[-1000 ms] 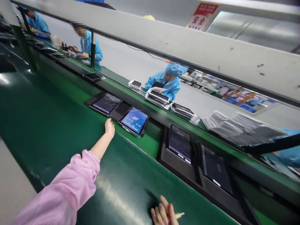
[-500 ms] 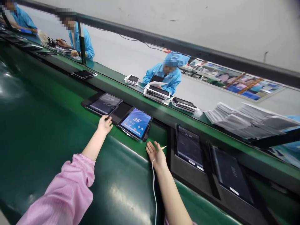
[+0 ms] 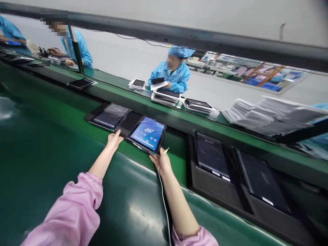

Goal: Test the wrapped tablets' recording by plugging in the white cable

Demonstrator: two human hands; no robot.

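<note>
Two tablets lie side by side on a black tray [image 3: 128,123]. The left tablet [image 3: 110,116] has a dim screen reading 00:00; the right tablet [image 3: 148,132] shows a lit blue home screen. My left hand [image 3: 114,140] is closed at the tray's near edge, between the tablets, thumb on top. My right hand [image 3: 162,160] is at the near right corner of the lit tablet, its fingers partly beneath the edge. It also holds a white cable [image 3: 163,191], whose yellow tip [image 3: 166,150] sticks out past the thumb. The cable trails down along my forearm.
Right of my hands, another black tray [image 3: 212,186] carries two dark tablets [image 3: 212,152]. A raised green ledge runs behind the trays, with stacks of tablets [image 3: 166,95] and loose sheets [image 3: 271,116] beyond it. Co-workers in blue sit across, under a dark rail [image 3: 159,32].
My right hand has moved from apart to the lit tablet's corner, bringing the cable along. My left hand has closed on the tray edge. The camera view has shifted slightly.
</note>
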